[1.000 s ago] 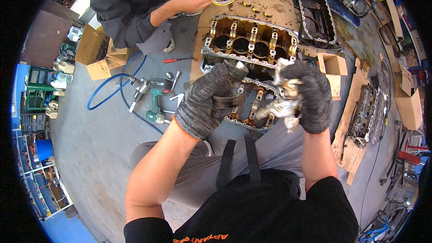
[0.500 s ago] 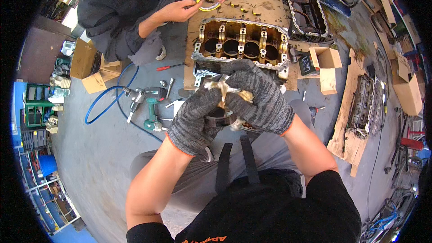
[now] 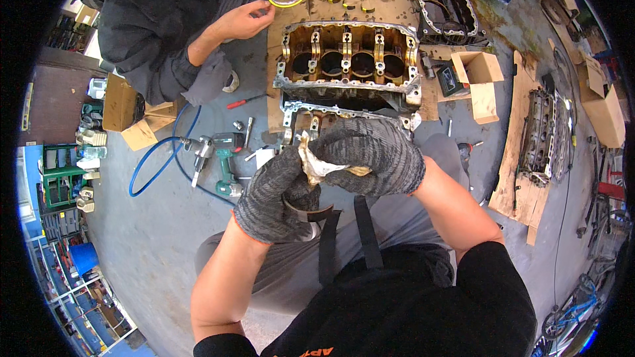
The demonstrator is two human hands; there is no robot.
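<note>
My left hand (image 3: 270,192), in a grey knitted glove, is closed around a thin curved metal piece that looks like a bearing shell (image 3: 309,214). My right hand (image 3: 376,157), gloved alike, pinches a stained whitish rag (image 3: 319,168) against the left hand's fingers. Both hands are in front of my lap. Just beyond them lies a flat metal engine casting (image 3: 317,116), partly hidden by the right glove. Behind that stands an engine block (image 3: 348,80) with several round bores and oily brown inside walls.
Across from me a person holds a yellow ring (image 3: 287,4). A green cordless impact wrench (image 3: 226,165) and blue hose (image 3: 140,170) lie to the left. An open cardboard box (image 3: 486,92), an oil pan (image 3: 442,3) and a cylinder head (image 3: 537,135) are on the right.
My hands have moved slightly apart, and the curved metal piece now shows lower, beneath my left hand. More of the rag is visible. The other person has shifted the yellow ring.
</note>
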